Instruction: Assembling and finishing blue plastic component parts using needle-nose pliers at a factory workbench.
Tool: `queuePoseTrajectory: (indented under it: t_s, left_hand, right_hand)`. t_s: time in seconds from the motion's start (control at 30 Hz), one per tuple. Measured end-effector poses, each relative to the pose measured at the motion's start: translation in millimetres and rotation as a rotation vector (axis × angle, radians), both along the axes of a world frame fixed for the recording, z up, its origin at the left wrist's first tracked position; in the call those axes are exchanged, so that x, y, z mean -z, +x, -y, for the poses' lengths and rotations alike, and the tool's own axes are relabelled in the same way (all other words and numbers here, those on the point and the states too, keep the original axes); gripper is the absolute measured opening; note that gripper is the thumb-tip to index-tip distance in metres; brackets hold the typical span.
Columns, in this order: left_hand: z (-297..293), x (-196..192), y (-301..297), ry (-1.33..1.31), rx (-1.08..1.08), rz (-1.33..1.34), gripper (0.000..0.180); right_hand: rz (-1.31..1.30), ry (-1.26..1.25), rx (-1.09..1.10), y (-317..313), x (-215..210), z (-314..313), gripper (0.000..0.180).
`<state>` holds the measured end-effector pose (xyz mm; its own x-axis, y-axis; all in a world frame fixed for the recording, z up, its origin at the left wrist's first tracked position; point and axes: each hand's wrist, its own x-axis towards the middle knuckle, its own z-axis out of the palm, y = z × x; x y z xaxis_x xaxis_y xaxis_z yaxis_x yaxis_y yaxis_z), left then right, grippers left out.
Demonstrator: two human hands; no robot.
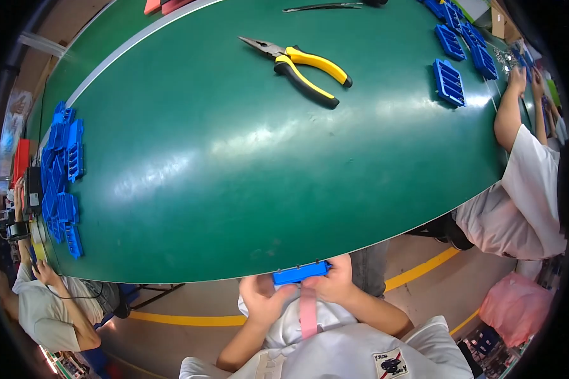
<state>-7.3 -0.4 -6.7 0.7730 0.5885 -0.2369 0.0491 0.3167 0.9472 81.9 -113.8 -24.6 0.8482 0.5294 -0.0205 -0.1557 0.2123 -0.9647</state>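
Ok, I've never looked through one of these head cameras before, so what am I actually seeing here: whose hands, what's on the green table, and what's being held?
This is one wide fisheye view from a camera on the person's head, looking down, so straight edges bend. At the bottom are their own left hand and right hand, holding a small blue plastic part between them at the edge of the green table. On the table lie yellow-and-black pliers, a heap of blue parts at the left, and blue trays at the upper right. Other people sit at the right and lower left.
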Motion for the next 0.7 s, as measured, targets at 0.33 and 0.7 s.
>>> queuePoseTrajectory:
  t_s: [0.33,0.7]
  left_hand:
    - [21,18,28,0.006,-0.146,0.215,0.064]
    - [21,17,27,0.078,-0.132,0.118,0.047]
  right_hand:
    - [0.068,-0.013,0.095,-5,7,-3,0.056]
    - [0.063,-0.069,0.102,-4,-1,-3,0.054]
